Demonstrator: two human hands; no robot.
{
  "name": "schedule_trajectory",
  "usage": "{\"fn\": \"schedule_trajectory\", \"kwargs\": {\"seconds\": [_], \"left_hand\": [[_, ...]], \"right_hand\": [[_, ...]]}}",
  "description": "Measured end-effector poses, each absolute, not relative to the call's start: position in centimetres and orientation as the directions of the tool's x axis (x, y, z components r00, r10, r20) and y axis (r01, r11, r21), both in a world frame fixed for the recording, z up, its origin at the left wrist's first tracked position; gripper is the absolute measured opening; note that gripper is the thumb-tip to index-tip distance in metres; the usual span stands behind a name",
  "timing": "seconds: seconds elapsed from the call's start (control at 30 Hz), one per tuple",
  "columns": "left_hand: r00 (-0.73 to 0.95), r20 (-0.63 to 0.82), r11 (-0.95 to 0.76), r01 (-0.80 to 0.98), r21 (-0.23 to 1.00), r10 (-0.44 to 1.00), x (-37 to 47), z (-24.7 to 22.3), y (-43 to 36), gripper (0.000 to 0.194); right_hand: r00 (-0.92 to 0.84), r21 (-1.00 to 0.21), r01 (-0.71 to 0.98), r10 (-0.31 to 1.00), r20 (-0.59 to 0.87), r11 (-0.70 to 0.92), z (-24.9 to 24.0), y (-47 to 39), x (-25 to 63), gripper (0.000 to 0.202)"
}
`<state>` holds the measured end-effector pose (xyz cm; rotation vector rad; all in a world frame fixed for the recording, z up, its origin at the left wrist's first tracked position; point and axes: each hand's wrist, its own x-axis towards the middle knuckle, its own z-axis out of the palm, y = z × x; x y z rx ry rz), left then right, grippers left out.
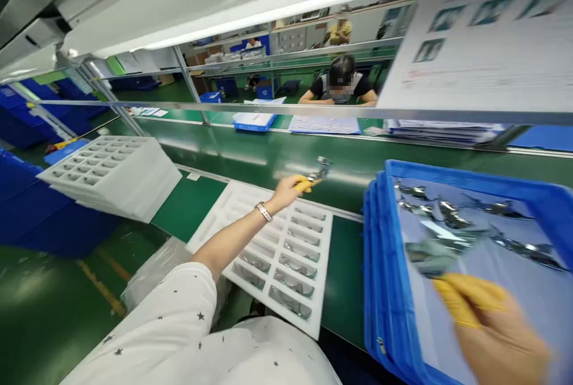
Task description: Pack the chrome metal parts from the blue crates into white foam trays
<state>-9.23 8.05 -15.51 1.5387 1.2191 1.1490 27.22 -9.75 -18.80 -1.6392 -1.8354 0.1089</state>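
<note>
My left hand (289, 189), with yellow finger covers, is stretched out over the far end of a white foam tray (326, 253). Its fingers are closed on a small shiny metal-looking piece (322, 165). Several glossy curved pieces stand in the slots of that tray. My right hand (492, 319), blurred and also in yellow finger covers, is over a blue plastic bin (400, 301). Pinched in it is a glossy curved piece (430, 256), smeared by motion. More shiny curved pieces (452, 213) lie on the white lining of the bin.
The blue bin tops a stack at the right. Stacked white foam trays (147, 176) stand at the left. A metal rail (277, 110) and a hanging printed sheet (483, 62) cross the front. A co-worker (342, 83) sits opposite, beyond the green bench (215, 146).
</note>
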Motion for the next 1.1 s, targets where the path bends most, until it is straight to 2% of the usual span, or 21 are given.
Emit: {"fn": "schedule_trajectory", "kwargs": {"seconds": [0.03,0.13,0.23,0.33,0.6,0.8,1.1], "left_hand": [[-0.012,0.133,-0.128,0.206,0.970,0.991,-12.9,-16.2,6.9,0.027],[-0.287,0.053,-0.004,0.169,0.986,0.956,-21.9,-19.4,2.3,0.028],[-0.408,-0.032,0.088,0.119,0.989,0.913,-27.0,-23.5,-2.8,0.034],[-0.450,-0.120,0.163,0.058,0.985,0.885,-28.9,-26.8,-6.5,0.039],[-0.390,-0.205,0.208,-0.036,0.977,0.898,-29.6,-30.2,-7.7,0.037],[-0.310,-0.162,0.184,0.044,0.982,0.937,-29.7,-31.1,-7.8,0.035],[-0.274,-0.120,0.145,0.072,0.987,0.954,-29.7,-31.3,-8.2,0.029]], "right_hand": [[-0.033,-0.598,0.741,0.906,0.422,0.306,-18.4,-9.8,22.7,0.038],[-0.375,-0.683,0.518,0.855,0.359,0.514,-19.4,-8.8,10.8,0.033],[-0.623,-0.613,0.470,0.731,0.280,0.635,-22.9,-7.0,3.7,0.037],[-0.738,-0.516,0.516,0.660,0.136,0.684,-25.6,-5.7,0.8,0.039],[-0.783,-0.350,0.612,0.606,-0.142,0.709,-25.8,-4.8,-0.1,0.045],[-0.765,-0.298,0.643,0.616,-0.191,0.706,-25.6,-4.9,0.1,0.043],[-0.760,-0.072,0.614,0.566,-0.319,0.786,-25.0,-4.9,-2.7,0.037]]}}
